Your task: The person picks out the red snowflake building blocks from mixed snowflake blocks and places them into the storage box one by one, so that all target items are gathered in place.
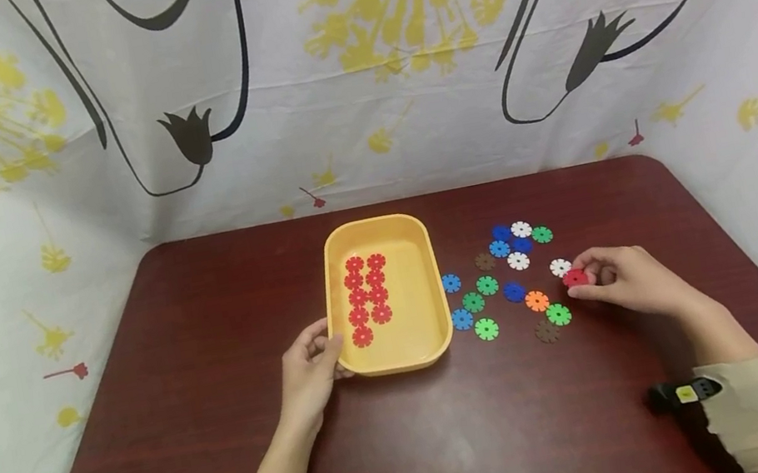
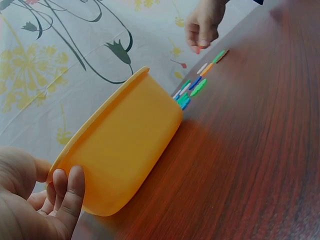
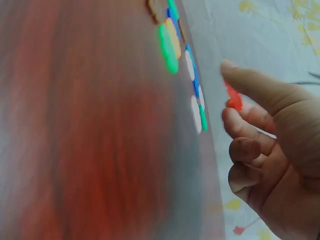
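Observation:
My left hand (image 1: 310,375) grips the near left corner of a yellow plastic tray (image 1: 419,289), thumb over the rim and fingers against the outer wall. Inside the tray, along its left half, several red notched discs (image 1: 357,298) lie in two columns. Over to the right, my right hand (image 1: 626,279) pinches one red notched disc (image 1: 575,278) between thumb and fingertips. In the right wrist view this pinched disc (image 3: 234,97) shows above the table level. Right beside it in the head view lies a white disc (image 1: 559,266).
Between the tray and my right hand, loose notched discs are spread on the dark red table (image 1: 415,441): blue (image 1: 514,291), green (image 1: 487,329), white (image 1: 518,261), brown (image 1: 547,332) and an orange one (image 1: 537,301). A patterned curtain (image 1: 362,138) hangs behind the table.

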{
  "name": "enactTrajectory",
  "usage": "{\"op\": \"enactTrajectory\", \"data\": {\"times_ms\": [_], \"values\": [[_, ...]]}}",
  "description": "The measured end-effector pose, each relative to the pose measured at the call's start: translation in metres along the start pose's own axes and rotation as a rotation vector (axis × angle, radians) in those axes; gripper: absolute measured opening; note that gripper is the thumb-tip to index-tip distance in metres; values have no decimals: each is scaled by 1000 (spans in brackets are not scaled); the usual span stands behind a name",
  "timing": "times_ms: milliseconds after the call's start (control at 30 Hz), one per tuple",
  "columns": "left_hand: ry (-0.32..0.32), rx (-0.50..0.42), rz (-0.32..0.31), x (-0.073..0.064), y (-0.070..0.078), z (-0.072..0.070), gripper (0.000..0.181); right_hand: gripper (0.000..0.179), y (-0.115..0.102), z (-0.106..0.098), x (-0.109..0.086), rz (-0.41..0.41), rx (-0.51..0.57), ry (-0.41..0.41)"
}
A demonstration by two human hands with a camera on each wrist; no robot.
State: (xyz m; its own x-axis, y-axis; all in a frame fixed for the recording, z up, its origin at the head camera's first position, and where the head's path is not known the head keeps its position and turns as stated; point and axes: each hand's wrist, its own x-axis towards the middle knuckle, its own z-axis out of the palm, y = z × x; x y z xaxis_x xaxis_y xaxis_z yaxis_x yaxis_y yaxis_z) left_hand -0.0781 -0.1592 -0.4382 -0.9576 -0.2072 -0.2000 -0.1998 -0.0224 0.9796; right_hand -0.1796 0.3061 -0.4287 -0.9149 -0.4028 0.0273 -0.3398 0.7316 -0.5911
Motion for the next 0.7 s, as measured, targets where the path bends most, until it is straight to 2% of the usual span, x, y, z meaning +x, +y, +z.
{"op": "enactTrajectory", "data": {"times_ms": [300,500,700], "values": [[5,-3,-3,-1,-1,0,38,31,-36,13,23,-76,60,56],[10,4,-7,-3,-2,0,38,31,-60,27,38,-115,119,42],[6,-6,-1,-2,1,1,38,29,-82,41,52,-188,160,38]]}}
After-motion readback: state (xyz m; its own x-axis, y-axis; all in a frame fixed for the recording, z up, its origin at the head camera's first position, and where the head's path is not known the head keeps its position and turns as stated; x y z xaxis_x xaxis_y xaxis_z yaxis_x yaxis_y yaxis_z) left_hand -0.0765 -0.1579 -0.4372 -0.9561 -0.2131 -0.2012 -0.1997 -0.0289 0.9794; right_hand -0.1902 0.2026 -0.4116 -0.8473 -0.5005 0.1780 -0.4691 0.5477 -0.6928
